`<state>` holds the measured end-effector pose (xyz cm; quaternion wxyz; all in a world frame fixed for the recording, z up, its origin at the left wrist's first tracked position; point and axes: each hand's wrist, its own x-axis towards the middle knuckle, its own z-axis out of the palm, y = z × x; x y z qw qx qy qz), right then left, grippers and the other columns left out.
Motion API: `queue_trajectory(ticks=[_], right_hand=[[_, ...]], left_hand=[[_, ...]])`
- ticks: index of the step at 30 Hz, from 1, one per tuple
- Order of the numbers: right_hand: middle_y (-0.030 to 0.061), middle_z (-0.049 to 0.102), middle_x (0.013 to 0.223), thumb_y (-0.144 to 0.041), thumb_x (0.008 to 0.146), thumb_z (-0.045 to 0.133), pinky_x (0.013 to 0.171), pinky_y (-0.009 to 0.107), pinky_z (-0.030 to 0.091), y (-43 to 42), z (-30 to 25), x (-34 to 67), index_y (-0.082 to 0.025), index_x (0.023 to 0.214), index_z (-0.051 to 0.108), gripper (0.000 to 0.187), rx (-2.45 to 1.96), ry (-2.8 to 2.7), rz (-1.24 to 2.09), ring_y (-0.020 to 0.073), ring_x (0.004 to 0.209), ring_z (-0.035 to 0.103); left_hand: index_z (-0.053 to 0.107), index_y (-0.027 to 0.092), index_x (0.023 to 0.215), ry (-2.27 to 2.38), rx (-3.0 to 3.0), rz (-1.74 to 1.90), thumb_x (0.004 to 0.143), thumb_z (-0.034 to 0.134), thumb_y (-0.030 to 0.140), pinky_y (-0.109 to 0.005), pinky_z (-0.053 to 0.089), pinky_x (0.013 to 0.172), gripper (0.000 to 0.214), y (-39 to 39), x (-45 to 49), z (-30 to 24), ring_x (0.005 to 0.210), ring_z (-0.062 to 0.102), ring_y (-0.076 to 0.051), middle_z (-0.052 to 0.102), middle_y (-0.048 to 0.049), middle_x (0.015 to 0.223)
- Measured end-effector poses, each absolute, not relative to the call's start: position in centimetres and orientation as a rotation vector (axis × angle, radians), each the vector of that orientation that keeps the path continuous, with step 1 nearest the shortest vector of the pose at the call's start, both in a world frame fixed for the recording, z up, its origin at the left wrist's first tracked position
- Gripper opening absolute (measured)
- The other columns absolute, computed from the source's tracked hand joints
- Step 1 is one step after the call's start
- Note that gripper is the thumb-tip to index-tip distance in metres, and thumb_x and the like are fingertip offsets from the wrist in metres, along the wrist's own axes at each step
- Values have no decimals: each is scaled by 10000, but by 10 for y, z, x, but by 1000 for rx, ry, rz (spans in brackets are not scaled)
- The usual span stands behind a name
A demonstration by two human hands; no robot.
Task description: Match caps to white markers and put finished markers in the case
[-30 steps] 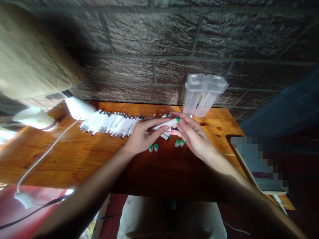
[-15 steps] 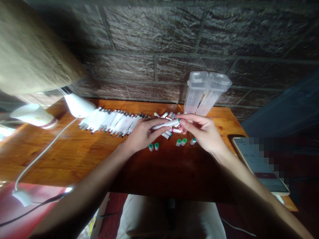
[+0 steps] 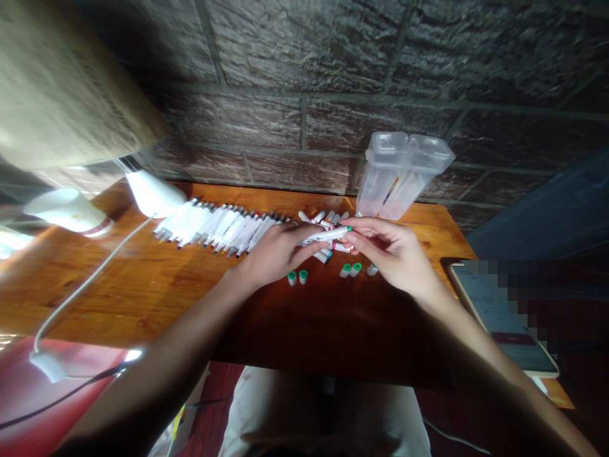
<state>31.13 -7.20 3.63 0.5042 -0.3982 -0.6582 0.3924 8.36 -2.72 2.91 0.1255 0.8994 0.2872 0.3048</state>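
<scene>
A white marker (image 3: 325, 236) with a green end lies between my two hands, above the table. My left hand (image 3: 276, 249) grips its left part between thumb and fingers. At the green end, the thumb and fingertips of my right hand (image 3: 391, 249) pinch the marker. Below the hands stand several short white caps with green tops, among them a pair on the left (image 3: 297, 277) and a pair further right (image 3: 351, 270). Another cap (image 3: 372, 270) is partly hidden by my right hand. Behind the marker lies a loose heap of white caps and pieces (image 3: 328, 219).
A long row of white markers (image 3: 219, 228) lies on the wooden table (image 3: 157, 292). Clear plastic cases (image 3: 394, 178) stand near the brick wall. A lamp (image 3: 152, 193), its cable (image 3: 90, 279) and a paper cup (image 3: 71, 212) are left; a phone (image 3: 499, 324) lies right.
The whole view has shifted slightly. Both hands keep hold of the marker at nearly the same place, and the caps on the table stay where they were.
</scene>
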Motion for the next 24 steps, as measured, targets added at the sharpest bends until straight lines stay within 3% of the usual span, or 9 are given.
queue_trajectory(ticks=[9, 24], right_hand=[[41, 807, 930, -315, 828, 778, 757, 309, 648, -70, 28, 311, -217, 1064, 791, 256, -1005, -1571, 953, 178, 755, 754], [53, 803, 971, -376, 824, 771, 811, 338, 636, -67, 26, 314, -211, 1067, 779, 293, -1053, -1579, 1020, 201, 824, 758]], left_hand=[[697, 188, 1243, 845, 2744, 880, 989, 511, 440, -304, 548, 837, 404, -24, 75, 24, 967, 745, -239, 764, -99, 1148], [695, 194, 1256, 940, 2753, 854, 992, 474, 485, -335, 552, 861, 451, -23, 79, 17, 1000, 743, -260, 760, -113, 1157]])
